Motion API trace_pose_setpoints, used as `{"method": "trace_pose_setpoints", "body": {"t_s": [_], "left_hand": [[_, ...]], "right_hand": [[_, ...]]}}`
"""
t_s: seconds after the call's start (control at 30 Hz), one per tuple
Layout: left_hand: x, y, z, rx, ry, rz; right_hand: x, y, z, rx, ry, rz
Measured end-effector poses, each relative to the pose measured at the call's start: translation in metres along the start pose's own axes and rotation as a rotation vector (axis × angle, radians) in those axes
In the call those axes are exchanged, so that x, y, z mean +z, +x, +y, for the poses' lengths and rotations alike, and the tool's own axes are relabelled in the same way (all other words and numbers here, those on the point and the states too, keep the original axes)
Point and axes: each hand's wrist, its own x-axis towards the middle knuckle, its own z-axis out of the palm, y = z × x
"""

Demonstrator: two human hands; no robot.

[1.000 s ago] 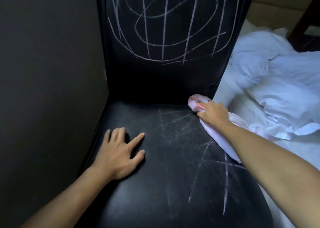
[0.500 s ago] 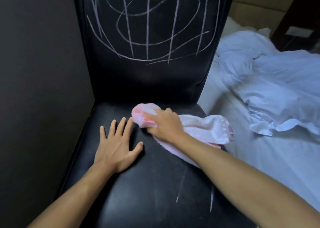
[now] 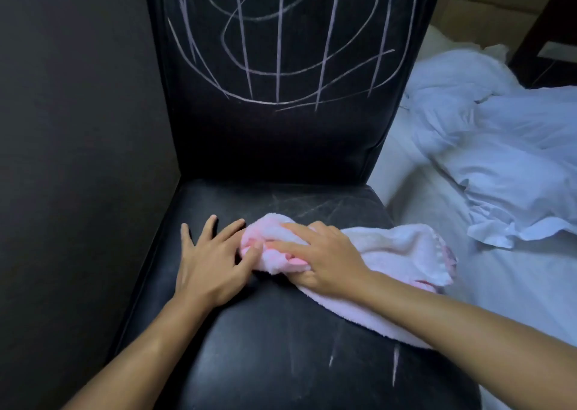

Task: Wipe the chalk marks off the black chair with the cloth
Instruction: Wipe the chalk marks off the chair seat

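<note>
Nearest you, on the front half of the black chair's seat [image 3: 265, 347], a few short chalk strokes [image 3: 395, 363] lie toward the right edge, just behind your right forearm. Your right hand [image 3: 324, 260] grips the bunched end of the pink cloth [image 3: 399, 253] at mid-seat, pressing it down; the rest of the cloth trails rightward, its long axis running across the seat to the right edge. Your left hand [image 3: 209, 263] lies flat beside it with fingers spread, released, thumb touching the bunch. Beyond the cloth, faint smeared chalk lines [image 3: 312, 206] sit toward the seat's rear edge, so a forward push looks the likeliest stroke. Farther up, the backrest scribble [image 3: 281, 50] is untouched. White bedding [image 3: 499, 160] lies right of the chair.
</note>
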Motion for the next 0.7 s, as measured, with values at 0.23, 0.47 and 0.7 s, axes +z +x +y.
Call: {"method": "trace_pose_setpoints", "body": {"t_s": [0.23,0.47,0.7], "left_hand": [[0.007,0.002,0.005,-0.041,0.161,-0.053],[0.009,0.002,0.006,-0.048,0.135,-0.026],[0.004,0.0,0.007,-0.049,0.108,-0.029]], "right_hand": [[0.019,0.108,0.069,0.314,-0.077,-0.121],[0.029,0.137,0.073,0.365,-0.071,-0.117],[-0.004,0.06,0.022,0.244,0.057,-0.174]]}}
